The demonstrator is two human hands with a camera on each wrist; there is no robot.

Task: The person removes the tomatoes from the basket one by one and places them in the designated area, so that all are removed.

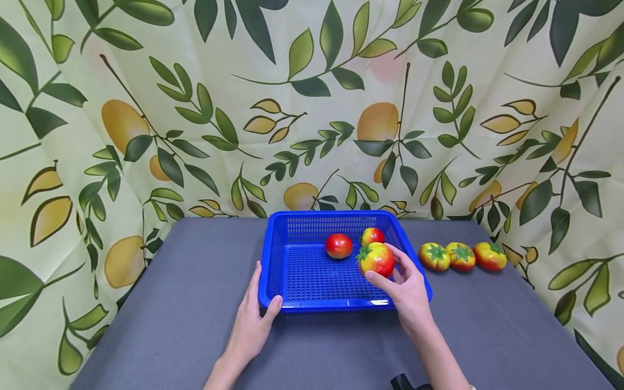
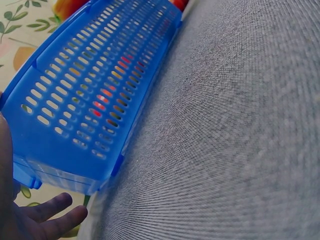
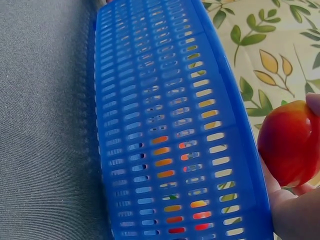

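Note:
A blue plastic basket (image 1: 292, 306) with slotted walls sits on the grey table. My left hand (image 1: 253, 319) rests at its front left corner, thumb by the front rim and straight fingers along the left side. In the left wrist view, two fingers (image 2: 52, 215) stretch out past the basket's end. My right hand (image 1: 407, 287) holds a red-and-yellow tomato (image 1: 376, 260) with a green leafy top, between thumb and fingers, above the basket's right part. A red tomato (image 1: 338, 246) and a red-and-yellow tomato (image 1: 372, 236) lie inside the basket.
To the right of the basket, three red-and-yellow tomatoes with green tops stand in a row: a left one (image 1: 434, 257), a middle one (image 1: 461, 257) and a right one (image 1: 489, 257). A leaf-patterned cloth (image 1: 302, 157) hangs behind the grey table (image 1: 195, 303). A black object (image 1: 402, 382) shows at the bottom edge.

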